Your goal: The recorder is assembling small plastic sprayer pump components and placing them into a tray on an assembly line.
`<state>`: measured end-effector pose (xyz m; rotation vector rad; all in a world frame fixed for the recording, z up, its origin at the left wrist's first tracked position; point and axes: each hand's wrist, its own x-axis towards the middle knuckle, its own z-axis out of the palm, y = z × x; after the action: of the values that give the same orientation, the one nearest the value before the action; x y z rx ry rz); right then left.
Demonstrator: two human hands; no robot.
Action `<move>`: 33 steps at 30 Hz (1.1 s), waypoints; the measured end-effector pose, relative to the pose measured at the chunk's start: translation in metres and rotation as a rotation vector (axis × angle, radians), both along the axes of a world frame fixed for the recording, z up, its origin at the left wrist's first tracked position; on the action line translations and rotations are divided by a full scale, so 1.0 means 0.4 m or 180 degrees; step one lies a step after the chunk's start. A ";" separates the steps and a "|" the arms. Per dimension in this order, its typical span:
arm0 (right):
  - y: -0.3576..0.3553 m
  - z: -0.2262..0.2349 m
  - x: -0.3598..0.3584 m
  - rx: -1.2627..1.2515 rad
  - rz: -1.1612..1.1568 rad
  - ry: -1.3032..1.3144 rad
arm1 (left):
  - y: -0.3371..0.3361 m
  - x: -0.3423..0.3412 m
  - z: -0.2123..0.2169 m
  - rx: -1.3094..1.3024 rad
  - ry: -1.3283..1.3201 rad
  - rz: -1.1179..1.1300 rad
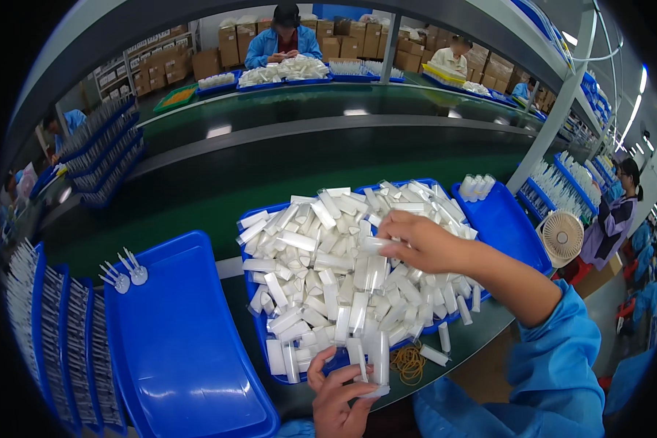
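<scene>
My left hand (336, 403) is closed around a few clear plastic tubes (379, 358) at the tray's near edge. White parts show inside or behind the clear walls. Over the pile, my right hand (436, 244) pinches a short white piece in a clear sleeve (374, 246) between thumb and fingers. Beneath it lies a large heap of white pieces in clear tubes (328, 219), jumbled in every direction. The heap nearly covers a blue tray (258, 321).
A blue tray (175, 328) at left carries two small clusters of white stemmed parts (133, 271). Stacked loaded trays (66, 343) stand beyond it. Another blue tray (507, 226) holds upright tubes (477, 187). Rubber bands (409, 363) and loose tubes (434, 355) lie near the edge. Co-workers sit opposite.
</scene>
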<state>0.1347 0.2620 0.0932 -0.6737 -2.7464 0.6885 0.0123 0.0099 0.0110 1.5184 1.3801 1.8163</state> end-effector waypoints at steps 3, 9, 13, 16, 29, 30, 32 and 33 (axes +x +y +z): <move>-0.100 0.020 0.024 -0.1022 0.0096 0.0472 | 0.004 -0.003 0.007 -0.0064 0.0160 -0.0112; -0.161 -0.012 0.060 -0.2862 0.0050 0.1119 | 0.013 0.001 0.005 -0.0129 0.0572 -0.0309; -0.182 -0.008 0.056 -0.4177 -0.0210 0.1153 | 0.018 0.004 0.024 -0.0124 0.0711 -0.0357; -0.179 -0.030 0.064 -0.4381 -0.0064 0.1100 | 0.018 0.011 0.028 -0.0166 0.0663 -0.0416; -0.184 0.068 0.086 -0.2335 0.0354 -0.0567 | 0.025 0.023 0.026 -0.0231 0.0722 -0.0773; -0.190 0.076 0.091 -0.2347 0.0344 -0.0606 | 0.026 0.025 0.030 -0.0184 0.0728 -0.0796; -0.179 0.040 0.103 -0.2578 0.0722 -0.0132 | 0.016 0.023 0.031 -0.0153 0.0930 -0.0889; -0.174 0.027 0.107 -0.2683 0.0917 0.0098 | 0.012 0.022 0.032 -0.0135 0.1023 -0.0927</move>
<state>0.1776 0.1922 0.1039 -0.3801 -2.4648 1.9382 0.0211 0.0148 0.0237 1.9371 1.2407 1.4054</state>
